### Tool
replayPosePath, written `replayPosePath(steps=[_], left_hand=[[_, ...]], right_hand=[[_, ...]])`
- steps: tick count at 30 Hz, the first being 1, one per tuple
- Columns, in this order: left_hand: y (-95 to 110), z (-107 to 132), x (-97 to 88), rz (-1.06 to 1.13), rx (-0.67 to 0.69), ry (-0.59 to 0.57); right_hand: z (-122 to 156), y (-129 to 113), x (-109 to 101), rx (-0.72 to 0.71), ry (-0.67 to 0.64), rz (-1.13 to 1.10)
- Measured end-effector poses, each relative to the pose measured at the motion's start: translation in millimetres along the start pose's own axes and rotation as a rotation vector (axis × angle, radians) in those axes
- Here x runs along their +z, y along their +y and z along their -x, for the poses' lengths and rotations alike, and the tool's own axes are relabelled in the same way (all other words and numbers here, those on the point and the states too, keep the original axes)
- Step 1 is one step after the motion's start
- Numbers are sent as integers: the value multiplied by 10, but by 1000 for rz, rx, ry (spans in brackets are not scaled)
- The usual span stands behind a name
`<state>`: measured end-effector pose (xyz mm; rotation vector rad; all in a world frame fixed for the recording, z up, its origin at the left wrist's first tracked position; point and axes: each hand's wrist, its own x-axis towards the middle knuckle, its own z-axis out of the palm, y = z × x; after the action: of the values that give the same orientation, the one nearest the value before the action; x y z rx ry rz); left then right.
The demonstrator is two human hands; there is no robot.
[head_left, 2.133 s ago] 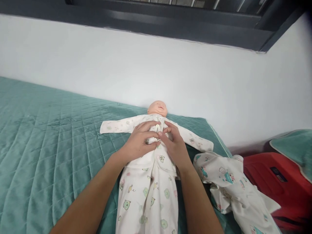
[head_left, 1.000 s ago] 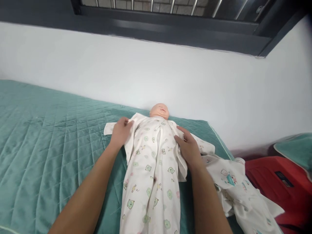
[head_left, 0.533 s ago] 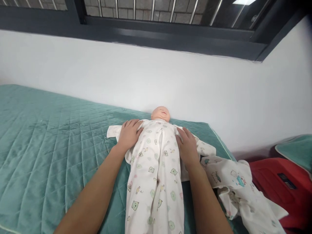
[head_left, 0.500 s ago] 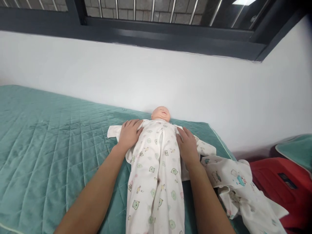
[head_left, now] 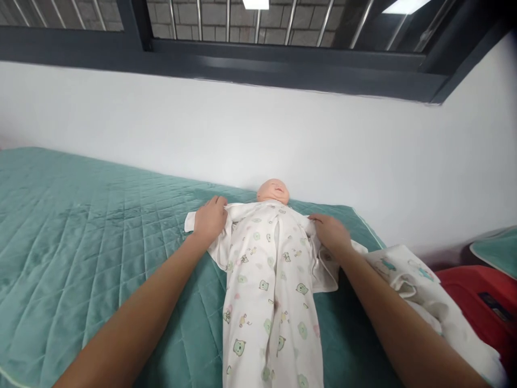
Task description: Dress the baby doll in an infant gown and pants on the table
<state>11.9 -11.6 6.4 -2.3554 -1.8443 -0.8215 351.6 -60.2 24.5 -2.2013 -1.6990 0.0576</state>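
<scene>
A baby doll [head_left: 273, 191] lies on its back, its head near the wall. A long white baby garment printed with green animals [head_left: 274, 280] covers its body and runs toward me. Pale sleeved cloth spreads out on both sides; whether it belongs to the same garment I cannot tell. My left hand [head_left: 210, 218] is closed on this cloth by the doll's shoulder, beside a white sleeve end [head_left: 189, 221]. On the other side, my right hand [head_left: 330, 233] pinches the cloth's edge near the opposite shoulder. A loose side flap [head_left: 325, 275] hangs below it.
A green quilted mat [head_left: 100, 253] lies under the doll. More printed baby clothes [head_left: 434, 302] are heaped at the right, next to a red object [head_left: 472, 291]. Behind stand a white wall [head_left: 226, 134] and a dark window frame [head_left: 283, 67].
Both hands have gone from lying flat on the garment's sides to gripping cloth at the shoulders. They have moved apart, and the right side flap is pulled outward.
</scene>
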Motion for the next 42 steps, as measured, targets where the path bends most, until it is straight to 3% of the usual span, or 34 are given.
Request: replayPosePath(steps=[4,7,10,12,15,17,21,25,29,36,42], left_hand=[[-45,59,5,21,-85,17],[0,131,11,32,11,42],[57,164,14,57,104,33],[87,162,15,66,75,30],[113,151,10,55,33,3],[118,146,3,36,29,-21],[94,119,12,25,8,-10],[36,49,53,69,-60,-9],[-12,16,77,103,-98,3],[-68,78,34,240,-115,55],[-172,115,32,357,-125,106]], right_hand=[[-72,220,-35,94,-9,-1],[9,107,-130,5,71,15],[176,-332,-262,-196,223,-33],[294,-750,-320,-351,226,-145],[403,-1393,-288,-615,28,-231],[398,-1739,-183,-756,-128,-96],[236,-2117,97,-761,-239,253],[81,-2205,283,-763,-250,311],[-17,-2247,319,-759,-340,369],[-176,-2273,129,-820,-445,476],[-173,-2106,-103,-841,-478,531]])
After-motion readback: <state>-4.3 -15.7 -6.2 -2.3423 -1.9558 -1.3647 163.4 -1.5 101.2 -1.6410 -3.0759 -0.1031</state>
